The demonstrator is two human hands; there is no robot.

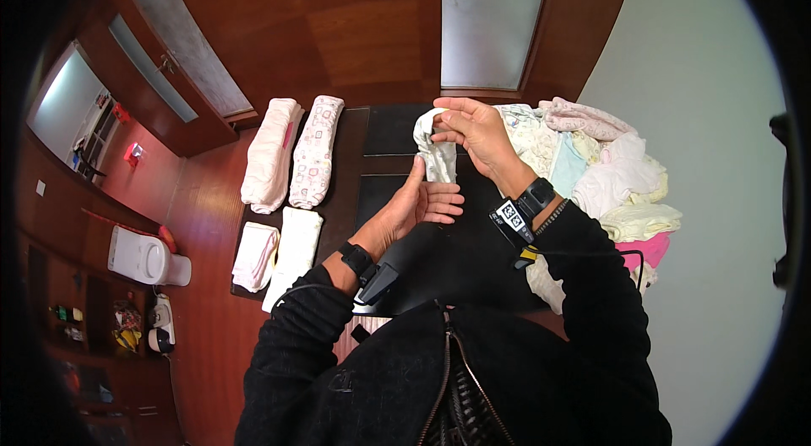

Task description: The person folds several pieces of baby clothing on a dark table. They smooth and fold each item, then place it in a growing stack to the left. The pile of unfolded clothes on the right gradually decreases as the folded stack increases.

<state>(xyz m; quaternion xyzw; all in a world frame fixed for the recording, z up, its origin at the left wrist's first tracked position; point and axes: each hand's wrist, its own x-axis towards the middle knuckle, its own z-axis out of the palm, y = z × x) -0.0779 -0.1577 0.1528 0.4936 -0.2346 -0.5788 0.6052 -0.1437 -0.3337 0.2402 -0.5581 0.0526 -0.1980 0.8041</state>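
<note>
A small white patterned cloth piece (438, 162) hangs over the black tabletop (405, 262). Its upper end is pinched between the thumb and fingers of my right hand (472, 132). My left hand (421, 200) is at the cloth's lower end, fingers stretched out and thumb raised apart from them. That lower end passes behind the left fingers, so whether they touch it is hard to tell. Close to my right forearm lies a loose heap of pale baby clothes and cloths (608, 173), with a light blue piece (569, 161) and a bright pink one (646, 249) in it.
Left on the table are a folded pink cloth (271, 154), a folded patterned one (317, 151), a smaller pink stack (255, 256) and a folded white cloth (293, 256). Wooden panelling (355, 21) rises behind the table, a pale wall (703, 129) at right. A cable runs along my right sleeve.
</note>
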